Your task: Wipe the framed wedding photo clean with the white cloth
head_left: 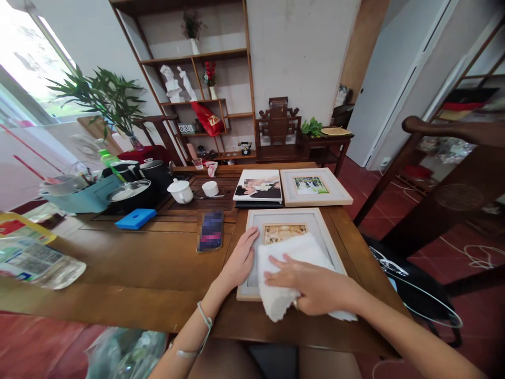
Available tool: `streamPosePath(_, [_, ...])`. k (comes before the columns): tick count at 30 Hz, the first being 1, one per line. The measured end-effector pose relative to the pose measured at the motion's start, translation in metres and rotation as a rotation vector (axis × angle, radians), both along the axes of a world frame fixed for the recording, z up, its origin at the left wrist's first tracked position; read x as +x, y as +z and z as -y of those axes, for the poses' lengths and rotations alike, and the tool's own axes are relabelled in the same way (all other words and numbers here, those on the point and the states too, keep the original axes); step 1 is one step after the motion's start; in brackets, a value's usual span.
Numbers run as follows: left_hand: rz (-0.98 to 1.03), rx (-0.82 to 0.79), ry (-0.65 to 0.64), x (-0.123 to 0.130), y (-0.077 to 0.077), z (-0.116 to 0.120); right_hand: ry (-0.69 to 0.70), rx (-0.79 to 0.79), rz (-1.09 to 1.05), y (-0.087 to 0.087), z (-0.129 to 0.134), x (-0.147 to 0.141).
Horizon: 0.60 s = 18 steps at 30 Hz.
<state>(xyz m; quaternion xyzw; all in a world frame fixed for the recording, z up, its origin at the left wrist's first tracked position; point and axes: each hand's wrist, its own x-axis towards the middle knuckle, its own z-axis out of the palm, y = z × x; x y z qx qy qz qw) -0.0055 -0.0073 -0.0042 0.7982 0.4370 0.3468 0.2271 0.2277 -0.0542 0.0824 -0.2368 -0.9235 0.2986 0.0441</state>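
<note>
A light wooden picture frame (244, 296) lies flat at the table's near edge, with a small brownish picture (276, 231) in a grey-white mount. My left hand (241, 258) rests along the frame's left side, its fingers stretched out. My right hand (303, 279) presses a crumpled white paper towel (307, 250) onto the frame's front, fingers spread over it and part of the towel gathered under the palm. The towel hides the lower part of the picture and much of the mount.
Behind lie a second framed photo (335, 192) and a white-covered photo album (258, 179). Leftward are a phone (210, 231), a blue sponge-like block (136, 218), a lidded white teacup (180, 190), a pan (130, 197) and a clear bottle (43, 266). A wooden chair (453, 184) stands right.
</note>
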Motion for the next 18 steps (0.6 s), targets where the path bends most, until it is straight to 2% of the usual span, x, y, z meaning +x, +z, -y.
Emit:
streamPosePath(2, [0.005, -0.001, 0.005, 0.000, 0.001, 0.000, 0.017, -0.112, 0.024, 0.016, 0.003, 0.013])
streamPosePath(5, [0.002, -0.005, 0.010, 0.000, 0.002, 0.001, -0.134, -0.117, 0.142, 0.025, -0.006, 0.032])
streamPosePath(8, [-0.003, -0.008, 0.015, 0.001, 0.002, 0.001, -0.398, 0.117, 0.261, 0.012, -0.022, 0.031])
streamPosePath(11, [0.004, -0.004, 0.024, 0.002, 0.003, 0.000, -0.568, 0.351, 0.358, -0.009, -0.027, 0.006])
streamPosePath(12, [0.007, -0.006, 0.025, 0.002, 0.003, 0.000, -0.575, 0.357, 0.376, -0.016, -0.024, -0.004])
streamPosePath(14, [0.014, -0.010, 0.024, 0.002, 0.003, -0.001, -0.499, 0.340, 0.333, -0.025, -0.012, -0.025])
streamPosePath(18, [0.040, -0.006, 0.016, 0.000, 0.002, -0.001, -0.200, 0.364, 0.107, -0.025, 0.019, -0.043])
